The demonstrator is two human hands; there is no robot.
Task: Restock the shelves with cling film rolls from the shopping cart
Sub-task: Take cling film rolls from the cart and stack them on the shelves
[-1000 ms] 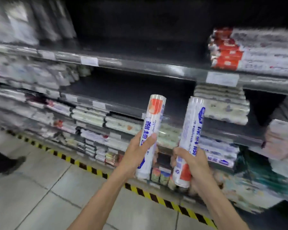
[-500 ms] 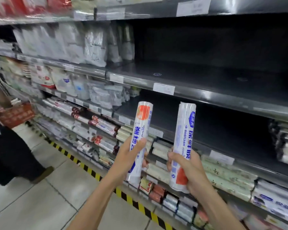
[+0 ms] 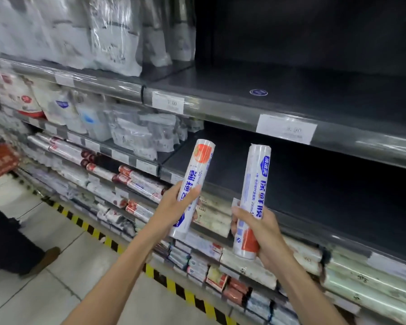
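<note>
**2 rolls raised at the shelf front**

My left hand (image 3: pixel 171 207) wraps the left cling film roll (image 3: pixel 198 170), orange end up. My right hand (image 3: pixel 264 233) clamps the right cling film roll (image 3: pixel 256 181), orange end down. Both rolls stand nearly upright, apart, before the dark shelf (image 3: pixel 326 191). Bagged goods (image 3: pixel 131 134) crowd its left part. A price tag (image 3: pixel 286 129) hangs above, and stacked rolls (image 3: pixel 138 182) lie below.

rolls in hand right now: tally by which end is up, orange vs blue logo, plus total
Orange end up: 1, the orange-up roll, gripped by the left hand.
Orange end down, blue logo up: 1, the orange-down roll, gripped by the right hand.
Total: 2 rolls in hand.
</note>
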